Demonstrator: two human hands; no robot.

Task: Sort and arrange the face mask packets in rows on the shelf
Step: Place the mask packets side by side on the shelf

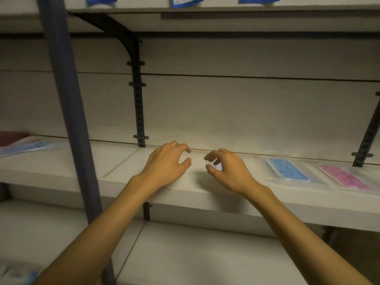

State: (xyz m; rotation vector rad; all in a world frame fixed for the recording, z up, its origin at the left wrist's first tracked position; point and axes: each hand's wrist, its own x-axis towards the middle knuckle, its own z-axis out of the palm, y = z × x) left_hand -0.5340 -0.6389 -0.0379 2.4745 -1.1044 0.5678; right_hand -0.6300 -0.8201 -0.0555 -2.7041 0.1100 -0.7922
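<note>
Risk here, as I judge it, lies in the slick packets: the blue packet (287,169) and pink packet (343,177) at centre right lie flat, side by side and slightly angled on the smooth pale shelf (127,167), and a careless sweep of a wrist could slide them askew or off the front edge. Both are clear glossy sleeves around long textured masks. A loose pile (22,145) at the left edge of the frame looks uneven and could slip if pulled from below. The left hand (166,163) and right hand (228,168) hover over the bare middle of the shelf, fingers loosely curled, holding nothing; a small pale-blue glint shows between the right thumb and fingers, and I cannot tell what it is. A black slotted bracket (138,103) runs up the matt board wall, more blue-edged packs (188,1) hang along the top edge, and a dull blue post (67,99) crosses the left
</note>
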